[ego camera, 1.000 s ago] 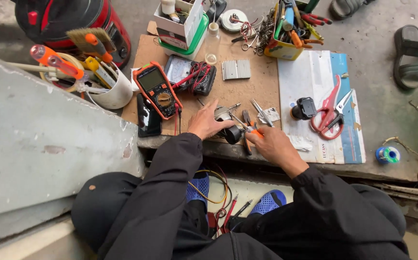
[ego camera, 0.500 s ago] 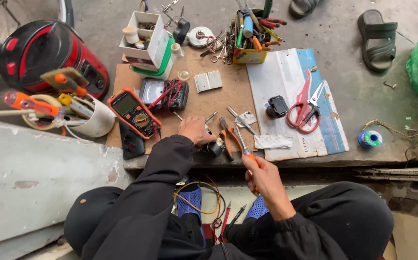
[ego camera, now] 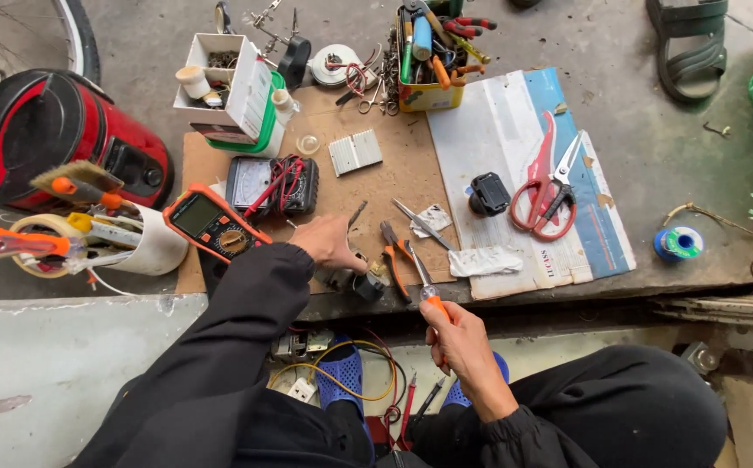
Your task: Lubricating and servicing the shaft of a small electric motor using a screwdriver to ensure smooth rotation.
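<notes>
Orange-handled screwdriver point(ego camera: 426, 290) sat gripped in the right hand point(ego camera: 461, 340), tip aimed at a small dark part point(ego camera: 361, 283) on the cardboard sheet point(ego camera: 394, 182). The left hand point(ego camera: 329, 243) pressed curled over that part, beside orange pliers point(ego camera: 394, 258) and the multimeter point(ego camera: 213, 225)

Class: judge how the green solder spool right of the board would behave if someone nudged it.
The spool is round and small, so it would probably slide easily. It seems to lie flat, so rolling looks unlikely unless tipped on edge. Its loose wire end may drag.
</notes>
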